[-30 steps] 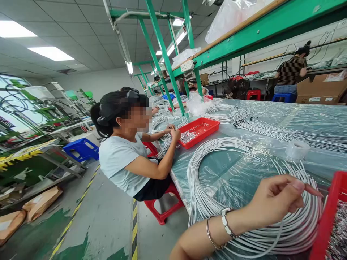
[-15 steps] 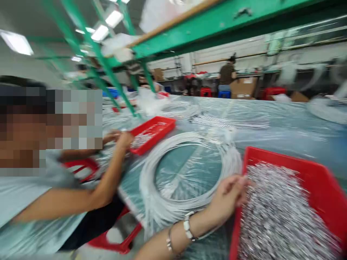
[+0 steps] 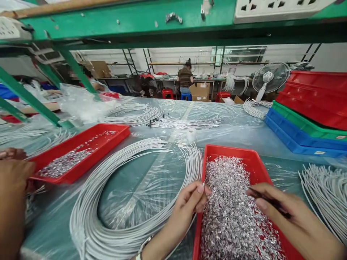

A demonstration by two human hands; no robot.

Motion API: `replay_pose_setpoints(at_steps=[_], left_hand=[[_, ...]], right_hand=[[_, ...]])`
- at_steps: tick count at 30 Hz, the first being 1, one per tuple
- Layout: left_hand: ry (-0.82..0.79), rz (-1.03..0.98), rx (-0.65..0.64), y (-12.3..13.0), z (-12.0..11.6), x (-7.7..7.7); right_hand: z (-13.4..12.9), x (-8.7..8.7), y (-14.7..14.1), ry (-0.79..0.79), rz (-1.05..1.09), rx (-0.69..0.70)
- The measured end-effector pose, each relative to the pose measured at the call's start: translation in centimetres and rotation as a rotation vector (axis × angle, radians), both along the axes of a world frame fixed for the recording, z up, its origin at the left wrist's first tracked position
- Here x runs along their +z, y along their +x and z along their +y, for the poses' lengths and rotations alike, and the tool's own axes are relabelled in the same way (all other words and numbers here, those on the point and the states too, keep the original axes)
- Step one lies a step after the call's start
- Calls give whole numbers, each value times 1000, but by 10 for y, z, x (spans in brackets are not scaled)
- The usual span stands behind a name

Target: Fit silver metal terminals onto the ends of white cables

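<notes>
Firstly, at the left edge of the frame, one co-worker's hand (image 3: 16,164), just beside the corner of an outer red tray (image 3: 103,151) with a scatter of silvery bits; left of centre, one large coil (image 3: 84,213) of white cable, lying flat, loose ends toward the upper middle; behind those ends, one white roll (image 3: 191,134), standing on the film-covered bench (image 3: 230,126); at lower centre, the person's left hand (image 3: 189,200), thumb and forefinger pinched narrow on what seems a slim white cable end (image 3: 204,184), at the left rim of the near red tray (image 3: 233,150); that tray's long axis runs from lower to upper frame; inside it, heaped small silvery pieces (image 3: 230,213), rightward of the left fingertips and leftward of the right, filling the gap between; at lower right, the person's right hand (image 3: 300,220), over the tray's right side and nearer the heap's middle, digits closed round a thin dark tool (image 3: 271,202), perhaps tweezers, directed left; whether its tip grips a piece, cannot be told; edges: raised tray walls either side, the coil close against the left one; at the right edge, a loose bundle (image 3: 328,195) of white cable, just above the right hand; open room: over the heap, and beyond the tray's far wall, with stacked bins (image 3: 298,122) to the right.
</notes>
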State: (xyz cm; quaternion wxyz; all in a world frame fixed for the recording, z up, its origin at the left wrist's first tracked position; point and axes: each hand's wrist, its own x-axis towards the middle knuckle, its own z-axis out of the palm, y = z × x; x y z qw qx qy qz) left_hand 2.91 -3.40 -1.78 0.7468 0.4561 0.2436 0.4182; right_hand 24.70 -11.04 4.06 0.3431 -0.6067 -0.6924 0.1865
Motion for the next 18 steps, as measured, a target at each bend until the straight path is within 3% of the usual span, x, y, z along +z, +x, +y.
replay_pose_setpoints(at_steps=[2, 6, 14, 18], left_hand=[[14, -21, -28, -1, -1, 0], [68, -36, -52, -4, -5, -1], [162, -38, -86, -4, -9, 1], [163, 17, -36, -5, -13, 2]], right_hand=[[1, 7, -23, -71, 57, 77], [7, 6, -45, -93, 114, 91], [18, -5, -54, -52, 109, 235], [16, -10, -55, -51, 64, 250]])
